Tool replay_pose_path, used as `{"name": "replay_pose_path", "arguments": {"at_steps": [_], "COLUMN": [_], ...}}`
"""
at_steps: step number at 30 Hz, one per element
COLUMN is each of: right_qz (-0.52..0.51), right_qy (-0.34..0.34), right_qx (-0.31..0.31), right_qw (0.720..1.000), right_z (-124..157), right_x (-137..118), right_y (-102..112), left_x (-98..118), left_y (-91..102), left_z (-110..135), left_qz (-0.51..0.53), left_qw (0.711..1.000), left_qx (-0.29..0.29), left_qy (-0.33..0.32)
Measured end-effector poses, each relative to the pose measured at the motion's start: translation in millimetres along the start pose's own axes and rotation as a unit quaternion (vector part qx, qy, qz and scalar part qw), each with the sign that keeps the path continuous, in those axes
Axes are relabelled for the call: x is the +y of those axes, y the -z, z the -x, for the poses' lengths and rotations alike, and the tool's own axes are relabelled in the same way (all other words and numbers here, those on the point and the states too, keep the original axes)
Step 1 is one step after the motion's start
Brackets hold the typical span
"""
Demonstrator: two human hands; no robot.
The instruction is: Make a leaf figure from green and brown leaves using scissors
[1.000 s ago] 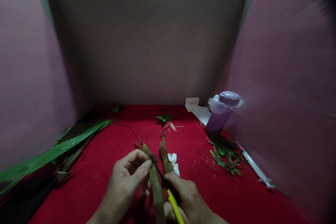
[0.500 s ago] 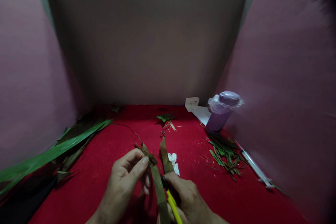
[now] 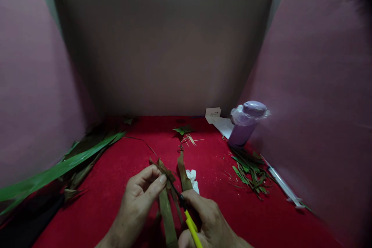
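My left hand [image 3: 139, 197] pinches a strip of dry brown leaf [image 3: 167, 217] near its top between thumb and fingers. The strip hangs down past the bottom edge, with a narrower piece beside it. In my right hand [image 3: 207, 217] is a yellow-handled tool [image 3: 192, 228] with a black joint and a thin dark tip. That tip reaches the leaf just right of my left thumb; its exact kind is hidden by my fingers. Another brown leaf strip [image 3: 183, 170] lies beyond my right hand, against a crumpled white tissue [image 3: 192, 180].
Long green leaves [image 3: 72, 166] and brown ones lie at left, near a dark cloth [image 3: 37, 221]. Toothpicks [image 3: 190, 139] lie by a small green leaf [image 3: 181, 130]. At right stand a plastic-topped purple container [image 3: 241, 133], leaf cuttings [image 3: 252, 174] and a syringe [image 3: 283, 186]. Walls enclose three sides.
The hanging leaf strip has swung left, and a narrower piece now shows beside it. The tool's dark tip has come into view against the leaf. Both hands have barely moved.
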State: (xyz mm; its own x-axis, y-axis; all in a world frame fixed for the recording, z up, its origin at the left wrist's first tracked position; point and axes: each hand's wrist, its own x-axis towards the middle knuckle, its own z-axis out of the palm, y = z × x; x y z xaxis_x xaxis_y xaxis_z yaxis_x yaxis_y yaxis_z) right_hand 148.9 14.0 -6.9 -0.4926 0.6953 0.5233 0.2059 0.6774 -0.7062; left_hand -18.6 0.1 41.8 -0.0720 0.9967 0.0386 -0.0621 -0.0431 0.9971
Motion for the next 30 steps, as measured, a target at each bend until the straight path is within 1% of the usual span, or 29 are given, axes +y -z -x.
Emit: {"name": "replay_pose_path", "arguments": {"at_steps": [8,11,17,19,21,26,30], "right_qz": [-0.009,-0.022,-0.064,-0.091,-0.101,-0.049,-0.027], "right_qy": [0.004,0.009,-0.023,-0.031,-0.036,-0.036,-0.033], "right_qx": [0.003,-0.003,-0.056,-0.08,-0.091,-0.062,-0.048], "right_qw": [1.0,1.0,0.996,0.992,0.99,0.996,0.998], "right_z": [-0.8,1.0,3.7,4.0,4.1,3.2,1.7], "right_x": [0.5,2.4,3.2,3.2,3.4,2.1,-0.3], "right_y": [0.2,-0.4,0.7,1.1,1.2,2.4,3.6], "left_x": [5.6,5.9,4.4,2.7,0.8,-1.4,0.3], "left_y": [-2.1,-2.9,-3.0,-2.2,-1.3,-0.7,-2.3], "left_z": [-0.6,0.7,2.0,2.1,1.9,0.5,1.3], "left_qz": [-0.001,-0.002,0.014,0.013,0.009,0.017,0.038], "left_qw": [1.0,1.0,1.0,1.0,1.0,1.0,0.999], "left_qx": [-0.011,-0.007,-0.005,-0.009,-0.012,0.014,0.017], "left_qy": [0.007,0.01,0.015,0.01,0.004,-0.004,0.005]}}
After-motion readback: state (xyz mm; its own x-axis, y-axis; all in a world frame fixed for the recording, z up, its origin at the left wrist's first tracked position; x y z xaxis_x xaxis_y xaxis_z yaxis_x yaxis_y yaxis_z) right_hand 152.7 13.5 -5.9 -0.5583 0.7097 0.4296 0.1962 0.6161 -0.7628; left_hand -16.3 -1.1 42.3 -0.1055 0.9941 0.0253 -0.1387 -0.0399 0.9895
